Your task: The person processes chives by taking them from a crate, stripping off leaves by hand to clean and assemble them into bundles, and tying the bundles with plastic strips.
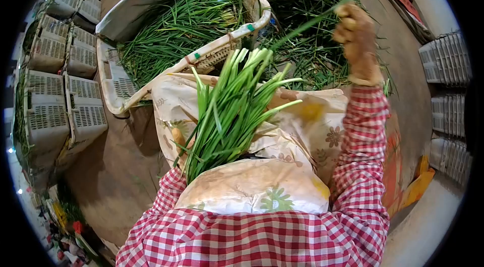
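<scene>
A thick bunch of garlic chives (227, 111) lies slanted over my lap, its pale cut ends pointing up and away. My left hand (178, 138) is wrapped round the lower left side of the bunch; the leaves hide most of its fingers. Raised at the upper right is my right hand (357, 43), in a brown, soiled glove and slightly blurred. Its closed fingers pinch the end of a single long green leaf (307, 25), which stretches down left toward the bunch's tips. A flower-printed cream apron (247, 186) covers my lap.
Ahead stands a white plastic crate (118, 101) with many chives (186, 25) inside. Loose green leaves (317, 55) are heaped on the floor to its right. Stacked crates (48, 101) line the left; more crates (448, 60) stand at the right, near a yellow-orange cloth (418, 181).
</scene>
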The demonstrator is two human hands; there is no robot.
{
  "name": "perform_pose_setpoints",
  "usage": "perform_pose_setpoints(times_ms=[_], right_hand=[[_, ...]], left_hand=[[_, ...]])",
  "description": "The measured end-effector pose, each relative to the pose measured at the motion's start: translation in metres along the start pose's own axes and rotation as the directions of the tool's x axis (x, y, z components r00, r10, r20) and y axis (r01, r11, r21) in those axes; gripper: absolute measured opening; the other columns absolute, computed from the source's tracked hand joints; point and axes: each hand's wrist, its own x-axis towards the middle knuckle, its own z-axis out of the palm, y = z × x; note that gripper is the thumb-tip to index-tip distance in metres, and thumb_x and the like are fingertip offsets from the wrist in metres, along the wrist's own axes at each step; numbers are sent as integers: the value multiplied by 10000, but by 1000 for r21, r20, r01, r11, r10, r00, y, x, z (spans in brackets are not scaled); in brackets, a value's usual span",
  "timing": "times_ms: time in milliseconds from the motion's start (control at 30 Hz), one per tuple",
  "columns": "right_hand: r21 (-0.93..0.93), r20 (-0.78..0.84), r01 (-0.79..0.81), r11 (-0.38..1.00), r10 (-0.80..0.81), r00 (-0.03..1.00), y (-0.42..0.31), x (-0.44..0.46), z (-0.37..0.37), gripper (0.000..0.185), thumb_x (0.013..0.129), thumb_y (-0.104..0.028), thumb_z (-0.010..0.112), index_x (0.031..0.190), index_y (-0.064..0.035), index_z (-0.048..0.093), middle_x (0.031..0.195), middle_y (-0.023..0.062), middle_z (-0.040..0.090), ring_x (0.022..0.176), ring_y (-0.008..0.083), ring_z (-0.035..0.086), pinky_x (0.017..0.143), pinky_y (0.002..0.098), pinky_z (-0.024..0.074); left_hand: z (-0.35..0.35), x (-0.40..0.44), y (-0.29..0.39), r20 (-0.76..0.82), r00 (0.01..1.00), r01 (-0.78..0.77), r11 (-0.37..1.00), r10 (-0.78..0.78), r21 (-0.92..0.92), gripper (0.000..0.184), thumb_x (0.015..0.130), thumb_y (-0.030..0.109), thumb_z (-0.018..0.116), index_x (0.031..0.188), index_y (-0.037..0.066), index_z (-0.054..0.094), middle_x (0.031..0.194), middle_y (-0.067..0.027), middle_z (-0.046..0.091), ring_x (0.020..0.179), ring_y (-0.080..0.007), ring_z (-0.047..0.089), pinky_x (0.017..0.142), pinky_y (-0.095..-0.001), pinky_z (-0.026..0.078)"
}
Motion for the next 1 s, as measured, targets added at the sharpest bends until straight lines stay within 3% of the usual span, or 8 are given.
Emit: perform_pose_setpoints(times_ms=[100, 167, 233, 367, 767, 867, 933, 1000], right_hand=[[-236, -301, 55, 970, -126, 945, 7, 7, -52, 382, 914, -330, 506, 1054, 18, 578, 542, -46, 475, 440, 68, 426, 442, 236, 408], [-921, -215, -130, 368, -199, 956, 45, 2, -89, 481, 917, -336, 490, 1222, 36, 463, 765, 132, 607, 628, 224, 585, 573, 329, 484], [-937, -329, -309, -165, 110, 938, 54, -22, -79, 597, 910, -359, 498, 1357, 11, 354, 1043, 274, 617, 925, 379, 625, 796, 418, 507], [-471, -185, -322, 821, 265, 946, 37, -75, -22, 357, 905, -338, 573, 1084, -36, 638, 967, 88, 683, 796, 127, 637, 702, 258, 511], [-122, 366, -471, 874, 481, 797, 68, -160, 46, 350, 968, -318, 460, 926, -21, 642, 704, 67, 627, 567, 149, 599, 556, 267, 507], [-391, 718, 804, 448, -398, 571, 92, -166, 59, 304, 957, -304, 478, 1022, -52, 635, 805, 109, 661, 621, 196, 629, 625, 335, 522], [-701, 542, -10, 713, 541, 643, 39, -162, 81, 288, 939, -304, 511, 1088, -92, 638, 862, 106, 682, 632, 209, 638, 655, 367, 521], [-719, 468, -161, 676, 642, 608, 11, -160, 85, 295, 934, -309, 524, 1079, -79, 637, 823, 95, 682, 632, 194, 637, 643, 352, 522]], left_hand=[[-1, -3, -1, -10, 1000, -6, 1000, 5, -4, 783, 807, 548, 595, 1345, 13, 401, 1292, -115, 504, 1128, -215, 531, 957, -346, 447], [-2, -4, -2, -13, 1000, -10, 1000, 10, -7, 769, 815, 543, 588, 1342, 13, 405, 1287, -114, 508, 1123, -214, 534, 953, -344, 450], [-2, -4, -4, -12, 1000, -10, 1000, 10, -15, 756, 822, 538, 581, 1339, 13, 409, 1281, -113, 512, 1118, -214, 537, 948, -343, 453], [-3, 0, -5, -11, 1000, -21, 1000, 21, -18, 731, 837, 528, 566, 1333, 13, 417, 1271, -112, 521, 1109, -212, 543, 939, -340, 460], [3, 18, 3, 87, 996, -34, 999, 36, -22, 657, 882, 500, 522, 1314, 12, 441, 1240, -108, 545, 1082, -207, 561, 913, -332, 479], [8, 29, 3, 126, 992, -24, 1000, 24, 4, 640, 893, 492, 512, 1310, 12, 447, 1232, -107, 551, 1075, -206, 566, 906, -330, 484], [12, 34, 2, 146, 989, -19, 999, 15, 27, 628, 900, 488, 504, 1307, 12, 451, 1226, -106, 555, 1071, -205, 569, 902, -328, 487], [14, 36, 1, 163, 987, -8, 999, 0, 50, 617, 908, 483, 497, 1304, 12, 455, 1221, -105, 559, 1066, -205, 572, 897, -327, 490]])
